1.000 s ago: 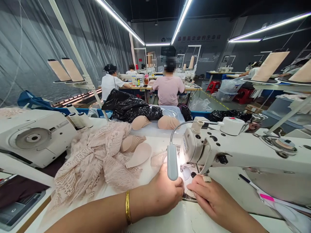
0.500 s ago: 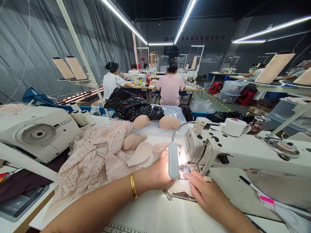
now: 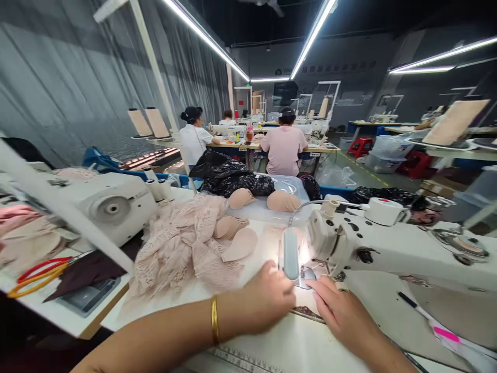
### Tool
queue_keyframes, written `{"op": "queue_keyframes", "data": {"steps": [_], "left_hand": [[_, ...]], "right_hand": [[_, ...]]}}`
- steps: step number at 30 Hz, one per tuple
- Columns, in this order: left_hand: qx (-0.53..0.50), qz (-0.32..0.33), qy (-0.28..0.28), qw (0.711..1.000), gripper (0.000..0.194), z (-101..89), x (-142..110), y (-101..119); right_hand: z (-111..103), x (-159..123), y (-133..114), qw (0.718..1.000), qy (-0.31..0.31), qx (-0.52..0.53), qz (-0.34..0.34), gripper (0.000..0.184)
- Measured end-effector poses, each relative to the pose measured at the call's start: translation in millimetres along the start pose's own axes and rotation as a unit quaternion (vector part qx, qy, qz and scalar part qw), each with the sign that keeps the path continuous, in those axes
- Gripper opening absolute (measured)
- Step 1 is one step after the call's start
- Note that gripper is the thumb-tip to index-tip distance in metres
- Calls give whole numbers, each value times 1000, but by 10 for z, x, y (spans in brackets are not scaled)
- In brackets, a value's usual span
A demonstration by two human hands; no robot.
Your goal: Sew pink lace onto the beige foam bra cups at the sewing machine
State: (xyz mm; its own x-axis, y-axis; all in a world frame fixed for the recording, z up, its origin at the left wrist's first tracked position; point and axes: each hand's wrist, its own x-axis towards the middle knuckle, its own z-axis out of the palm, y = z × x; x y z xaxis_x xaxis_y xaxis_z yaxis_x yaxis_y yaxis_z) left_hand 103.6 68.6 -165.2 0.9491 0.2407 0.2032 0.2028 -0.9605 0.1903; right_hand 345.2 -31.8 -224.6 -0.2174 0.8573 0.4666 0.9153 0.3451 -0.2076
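My left hand (image 3: 269, 298), blurred by motion, is over the table just left of the needle area of a white sewing machine (image 3: 365, 243). Its fingers look bent, but whether they hold anything is smeared. A grey lamp (image 3: 291, 255) on a bendy neck hangs in front of the needle and hides part of the work spot. My right hand (image 3: 341, 305) lies with fingers stretched out, fingertips at the shiny metal plate (image 3: 309, 275) by the needle. Beyond the left hand are stacked beige cup pads (image 3: 240, 244) and a heap of pale pink lace (image 3: 178, 243).
More beige pads (image 3: 283, 201) lie on a clear plastic bin (image 3: 264, 211) behind the table. A second machine (image 3: 112, 204) stands at left, near red and yellow-handled scissors (image 3: 41, 274). A pink-and-white tool (image 3: 446, 333) lies at right. Two people sit ahead.
The view has swung left. My left hand has drawn back toward me from beside the lamp, its fingers now bent. My right hand stays by the needle plate.
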Motion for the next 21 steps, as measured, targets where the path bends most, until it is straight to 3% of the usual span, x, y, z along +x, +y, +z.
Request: {"op": "queue_keyframes", "data": {"steps": [3, 6, 9, 11, 13, 14, 16, 18, 21], "left_hand": [[62, 21, -35, 997, 13, -41, -551, 286], [91, -95, 27, 991, 34, -73, -1025, 352], [75, -226, 85, 967, 48, -3, -1340, 291], [44, -223, 72, 971, 39, 122, -1444, 270], [-5, -141, 42, 989, 16, 262, -1475, 306], [-33, -91, 32, 995, 15, 312, -1472, 345], [-85, -34, 31, 995, 34, 337, -1447, 444], [-112, -58, 64, 990, 36, 261, -1417, 528], [-119, -146, 156, 970, 21, 93, -1387, 562]], "right_hand": [[74, -60, 70, 998, 53, 18, -23, 24], [165, -116, 175, 997, 61, 30, -38, 25], [158, -103, 197, 994, 69, 25, -80, 25], [84, -61, 116, 989, 88, 21, -118, 20], [-19, -17, -41, 985, 84, 25, -150, 17], [-72, -2, -137, 984, 70, 32, -159, 17], [-162, 14, -338, 986, 27, 58, -156, 20], [-227, 19, -512, 986, -8, 94, -135, 23], [-273, 33, -686, 985, -36, 138, -93, 31]]}}
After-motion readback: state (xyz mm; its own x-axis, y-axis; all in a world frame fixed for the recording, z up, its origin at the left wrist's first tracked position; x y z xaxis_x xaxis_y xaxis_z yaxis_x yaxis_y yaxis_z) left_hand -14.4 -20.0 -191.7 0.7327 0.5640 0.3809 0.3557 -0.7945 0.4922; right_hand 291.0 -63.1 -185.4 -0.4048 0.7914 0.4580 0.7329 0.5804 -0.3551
